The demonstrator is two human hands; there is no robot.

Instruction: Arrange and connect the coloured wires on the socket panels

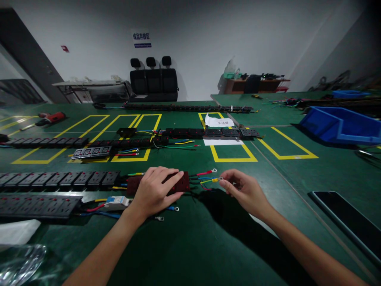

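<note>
Two hands (157, 188), one phone (347, 218)

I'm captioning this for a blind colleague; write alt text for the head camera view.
A left hand steadies a dark red socket block on a green table while the right hand pinches a yellow-sleeved ring terminal. Black socket strips lie to the left.

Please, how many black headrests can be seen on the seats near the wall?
3. All are in one row above the black seats: the left headrest, the middle headrest and the right headrest. None looks hidden.
</note>
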